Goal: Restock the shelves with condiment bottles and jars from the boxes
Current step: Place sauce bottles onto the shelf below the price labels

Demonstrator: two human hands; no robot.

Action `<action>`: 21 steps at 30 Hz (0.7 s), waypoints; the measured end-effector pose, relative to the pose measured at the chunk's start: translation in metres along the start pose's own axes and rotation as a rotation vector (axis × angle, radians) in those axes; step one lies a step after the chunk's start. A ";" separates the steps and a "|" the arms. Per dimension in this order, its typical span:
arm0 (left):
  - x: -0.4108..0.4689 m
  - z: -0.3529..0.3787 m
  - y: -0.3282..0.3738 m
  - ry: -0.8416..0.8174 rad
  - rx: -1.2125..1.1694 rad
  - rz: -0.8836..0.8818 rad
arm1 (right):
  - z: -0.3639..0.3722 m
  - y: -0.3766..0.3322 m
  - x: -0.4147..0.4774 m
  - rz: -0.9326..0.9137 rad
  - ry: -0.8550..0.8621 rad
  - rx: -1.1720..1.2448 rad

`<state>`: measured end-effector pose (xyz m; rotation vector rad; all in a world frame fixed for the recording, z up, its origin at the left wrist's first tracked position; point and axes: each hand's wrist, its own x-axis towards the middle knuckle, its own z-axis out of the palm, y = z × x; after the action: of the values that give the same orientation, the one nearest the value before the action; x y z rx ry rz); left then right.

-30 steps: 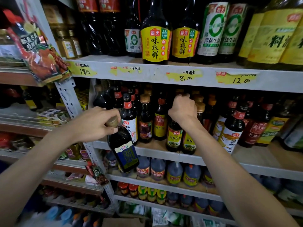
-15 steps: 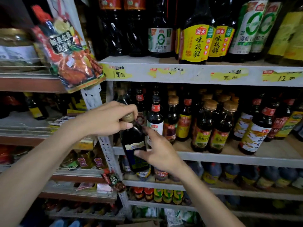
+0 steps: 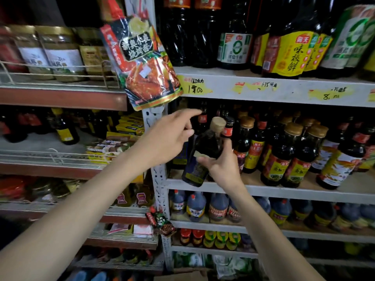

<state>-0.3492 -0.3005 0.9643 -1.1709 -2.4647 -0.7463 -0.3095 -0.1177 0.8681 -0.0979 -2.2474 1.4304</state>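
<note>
A dark sauce bottle (image 3: 205, 153) with a tan cap and a dark blue label tilts at the left end of the middle shelf (image 3: 284, 192). My right hand (image 3: 220, 166) grips its body from the right and below. My left hand (image 3: 172, 134) hovers just left of the bottle's neck, fingers spread and off the cap, index finger pointing toward the red-capped bottles (image 3: 203, 122) behind. Rows of tan-capped and red-capped sauce bottles (image 3: 284, 151) fill the shelf to the right.
A hanging sauce packet (image 3: 142, 59) dangles over the white shelf upright (image 3: 160, 187). Large soy sauce bottles (image 3: 284, 47) stand on the top shelf. Jugs (image 3: 217, 207) line the shelf below. Jars (image 3: 58, 53) and small boxes (image 3: 113, 142) sit on the left rack.
My left hand has let go of the bottle's cap and opened. My right hand came off the shelved bottles, moved left and took hold of the bottle's body.
</note>
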 end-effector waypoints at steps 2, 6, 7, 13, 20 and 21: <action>-0.009 0.000 -0.019 0.065 -0.003 -0.080 | 0.000 0.003 0.002 0.044 0.025 0.031; -0.024 0.006 -0.050 0.140 -0.069 -0.290 | 0.012 0.001 0.011 0.050 -0.027 0.000; -0.027 0.010 -0.055 0.132 -0.083 -0.322 | 0.016 -0.001 0.016 0.058 -0.049 -0.006; -0.031 0.034 -0.072 0.056 -0.120 -0.337 | 0.048 -0.010 0.042 0.015 -0.152 -0.110; -0.032 0.052 -0.082 0.119 -0.117 -0.313 | 0.066 -0.006 0.056 0.065 -0.201 -0.188; -0.032 0.053 -0.083 0.120 -0.110 -0.301 | 0.068 -0.006 0.056 0.073 -0.206 -0.197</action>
<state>-0.3975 -0.3334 0.8789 -0.7699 -2.5539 -1.0135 -0.3864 -0.1602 0.8691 -0.1006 -2.5752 1.3028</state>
